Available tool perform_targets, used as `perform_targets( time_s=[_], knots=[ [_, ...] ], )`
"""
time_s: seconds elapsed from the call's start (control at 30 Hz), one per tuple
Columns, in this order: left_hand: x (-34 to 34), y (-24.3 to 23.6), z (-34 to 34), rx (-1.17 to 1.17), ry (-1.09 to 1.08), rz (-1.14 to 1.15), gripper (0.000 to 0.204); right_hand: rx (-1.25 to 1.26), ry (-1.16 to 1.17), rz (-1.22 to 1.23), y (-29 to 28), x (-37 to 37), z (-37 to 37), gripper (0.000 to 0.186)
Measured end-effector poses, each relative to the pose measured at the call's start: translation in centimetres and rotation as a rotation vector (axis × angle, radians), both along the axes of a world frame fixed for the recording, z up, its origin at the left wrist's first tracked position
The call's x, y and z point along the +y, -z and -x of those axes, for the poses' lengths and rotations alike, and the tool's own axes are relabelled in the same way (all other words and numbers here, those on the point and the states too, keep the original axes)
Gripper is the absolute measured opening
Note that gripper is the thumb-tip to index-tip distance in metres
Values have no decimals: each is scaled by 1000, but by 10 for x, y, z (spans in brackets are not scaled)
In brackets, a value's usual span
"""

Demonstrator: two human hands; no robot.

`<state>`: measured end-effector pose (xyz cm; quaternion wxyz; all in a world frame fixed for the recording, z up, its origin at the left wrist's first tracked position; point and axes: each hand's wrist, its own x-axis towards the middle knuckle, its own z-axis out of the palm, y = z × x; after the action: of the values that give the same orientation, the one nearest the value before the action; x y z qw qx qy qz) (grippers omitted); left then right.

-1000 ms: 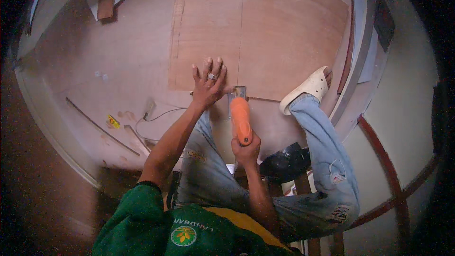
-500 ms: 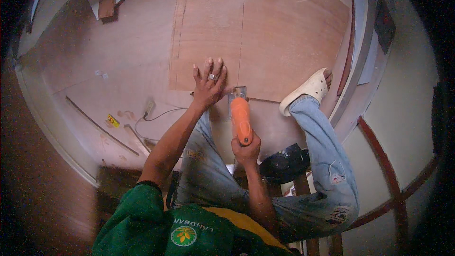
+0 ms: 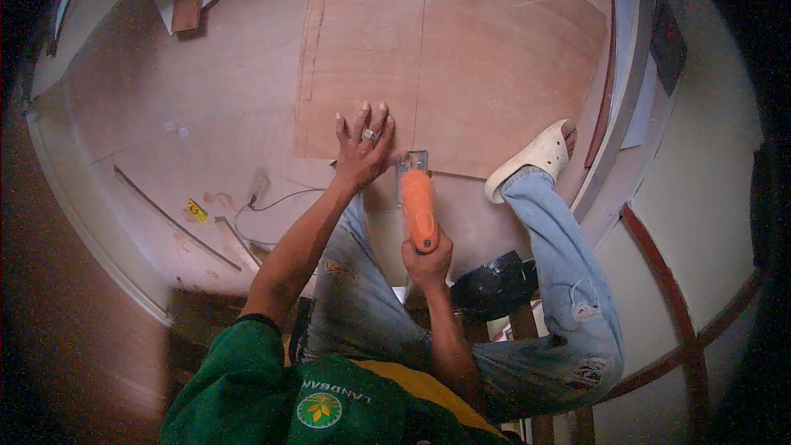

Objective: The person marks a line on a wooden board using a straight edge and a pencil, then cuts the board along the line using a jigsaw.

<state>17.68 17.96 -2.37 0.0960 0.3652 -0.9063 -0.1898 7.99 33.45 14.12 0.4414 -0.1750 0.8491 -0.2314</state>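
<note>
1. At the far left of the head view, a thin wooden strip (image 3: 173, 218) and a small yellow object (image 3: 196, 210) lie on the large plywood board (image 3: 165, 115) that carries the work; a light cord (image 3: 272, 198) runs across it toward the person's knee

2. The left hand (image 3: 362, 148) presses flat on the near edge of the upper plywood sheet (image 3: 461, 58), fingers (image 3: 362, 115) spread open and gripping nothing, a ring on one of them; it lies just beside the tool's front end

3. The right hand (image 3: 427, 259) is closed around the rear of the orange power tool (image 3: 417, 202), whose metal base sits at the sheet's near edge, in line with a straight pencil line (image 3: 422, 33) running away from the person

4. Judged from this, the step in hand is the start of a cut along that line; the next move calls for a steady forward push, with the left hand holding the sheet down clear of the tool's path

5. To the right, a foot in a pale slipper (image 3: 531, 156) rests on the board beside the sheet's edge
</note>
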Motion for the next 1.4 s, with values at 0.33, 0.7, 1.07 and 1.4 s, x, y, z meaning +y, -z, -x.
perform_targets(
  time_s=[0.33, 0.7, 1.07, 1.4],
  knots=[
    [-1, 2, -2, 24, -2, 16, 65, 3, 17, 66, -1, -6, 0, 20],
    [0, 3, -2, -7, 4, 13, 68, 7, 8, 62, -1, -6, 1, 21],
    [-2, 1, -2, 5, -5, 43, 66, -25, 17, 81, -5, -12, 2, 22],
    [-3, -1, -1, -6, -4, 49, 63, -27, 22, 34, -7, -12, 3, 21]
  ],
)
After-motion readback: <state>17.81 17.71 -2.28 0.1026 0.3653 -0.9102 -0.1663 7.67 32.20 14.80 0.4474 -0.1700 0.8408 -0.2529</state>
